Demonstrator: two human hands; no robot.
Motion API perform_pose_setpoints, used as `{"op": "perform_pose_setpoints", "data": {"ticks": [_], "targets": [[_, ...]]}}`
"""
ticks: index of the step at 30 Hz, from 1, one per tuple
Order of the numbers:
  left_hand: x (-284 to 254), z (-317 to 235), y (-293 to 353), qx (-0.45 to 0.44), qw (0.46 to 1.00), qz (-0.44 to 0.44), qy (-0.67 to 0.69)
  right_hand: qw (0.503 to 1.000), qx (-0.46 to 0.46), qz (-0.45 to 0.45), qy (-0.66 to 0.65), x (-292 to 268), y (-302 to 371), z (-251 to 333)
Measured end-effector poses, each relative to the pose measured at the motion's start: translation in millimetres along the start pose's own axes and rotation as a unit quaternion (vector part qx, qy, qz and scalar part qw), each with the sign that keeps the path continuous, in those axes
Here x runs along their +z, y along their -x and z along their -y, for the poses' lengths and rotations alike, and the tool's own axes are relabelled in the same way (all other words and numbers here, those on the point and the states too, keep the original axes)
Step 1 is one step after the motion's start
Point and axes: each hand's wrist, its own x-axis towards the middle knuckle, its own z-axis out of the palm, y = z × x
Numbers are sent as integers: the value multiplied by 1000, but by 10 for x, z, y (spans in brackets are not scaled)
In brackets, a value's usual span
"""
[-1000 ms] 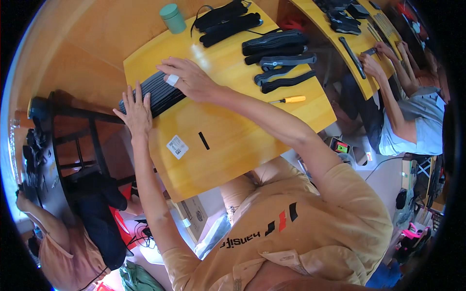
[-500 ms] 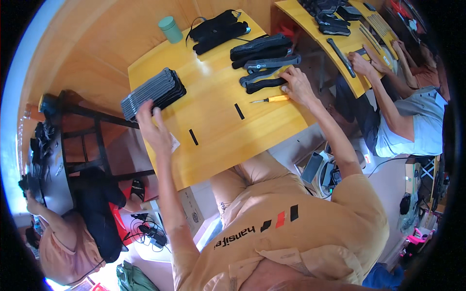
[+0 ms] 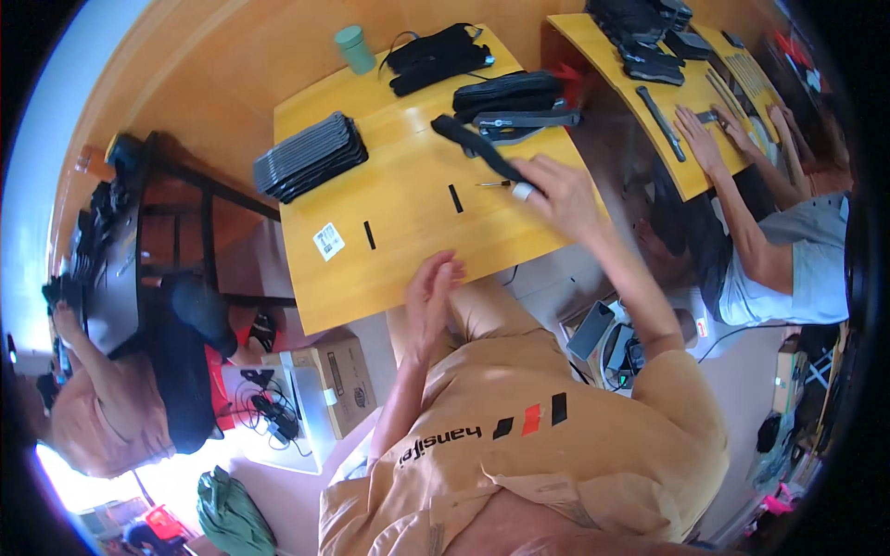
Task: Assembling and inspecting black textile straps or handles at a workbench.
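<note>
My right hand [image 3: 561,199] grips one end of a black fabric strap [image 3: 477,148], which slants up and left above the table. A small white patch shows beside those fingers. Under that hand a thin-tipped tool [image 3: 491,183] lies partly hidden. My left hand [image 3: 431,296] hovers by the table's front edge, fingers loosely bent and nothing visible in them. Two short black strips [image 3: 369,234] [image 3: 455,198] lie apart on the yellow table [image 3: 399,273]. Left of them rests a white label [image 3: 327,241]. A neat stack of grey-black strips [image 3: 311,157] sits at the table's left.
More black straps [image 3: 508,93] and a grey strap [image 3: 528,119] lie at the back right, with a black fabric bundle [image 3: 436,57] behind. A green canister [image 3: 354,49] stands at the far edge. Co-workers sit at a right-hand table [image 3: 691,181] and at the left.
My right hand has picked up a black strap and brought it nearer. My left hand has left the grey-black stack and come right, to the front edge. The view has shifted slightly.
</note>
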Motion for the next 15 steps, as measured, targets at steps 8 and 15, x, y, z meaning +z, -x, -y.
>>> {"op": "perform_pose_setpoints", "data": {"ticks": [8,15], "targets": [[-11,-39,24,-64,954,-69,286,976,-61,0,-209,428,295,1160],[-558,-208,191,-42,913,-131,385,987,161,2,-9,666,216,44]]}}
